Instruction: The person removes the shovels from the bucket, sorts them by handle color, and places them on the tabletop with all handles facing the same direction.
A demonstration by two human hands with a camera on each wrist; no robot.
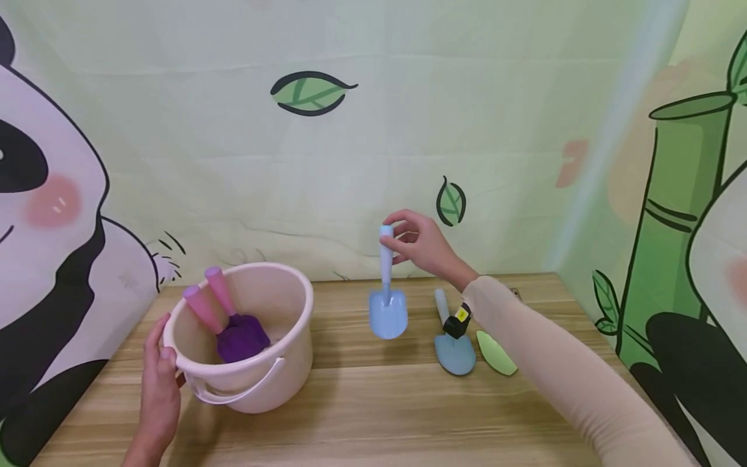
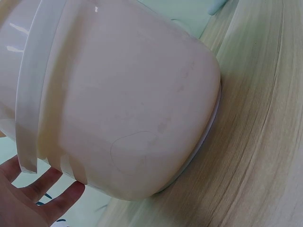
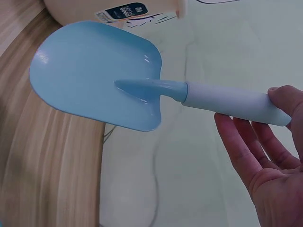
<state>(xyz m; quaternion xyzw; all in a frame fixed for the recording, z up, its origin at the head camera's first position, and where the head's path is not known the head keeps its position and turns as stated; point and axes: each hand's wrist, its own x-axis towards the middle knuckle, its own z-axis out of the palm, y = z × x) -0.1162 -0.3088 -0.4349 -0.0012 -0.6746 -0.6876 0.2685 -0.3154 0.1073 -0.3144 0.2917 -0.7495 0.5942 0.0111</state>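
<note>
In the head view, my right hand (image 1: 423,243) pinches the handle end of a light blue toy shovel (image 1: 388,314). The shovel hangs blade down, above the table. Seen from the right wrist, thumb and fingertips meet around its pale handle (image 3: 227,101). On the left stands a cream bucket (image 1: 280,383), upright, with its carrying handle folded down. Two purple toy tools (image 1: 242,337) with pink handles lean inside it. My left hand (image 1: 159,383) touches the bucket's outer left side at the rim; in the left wrist view, its fingers (image 2: 64,201) reach the wall below the rim.
A second blue shovel (image 1: 455,357) lies on the wooden table (image 1: 373,415) at the right. Beside it is a light green piece (image 1: 496,353), partly covered by the right sleeve (image 1: 548,357). A printed cloth backdrop (image 1: 373,130) rises behind the table.
</note>
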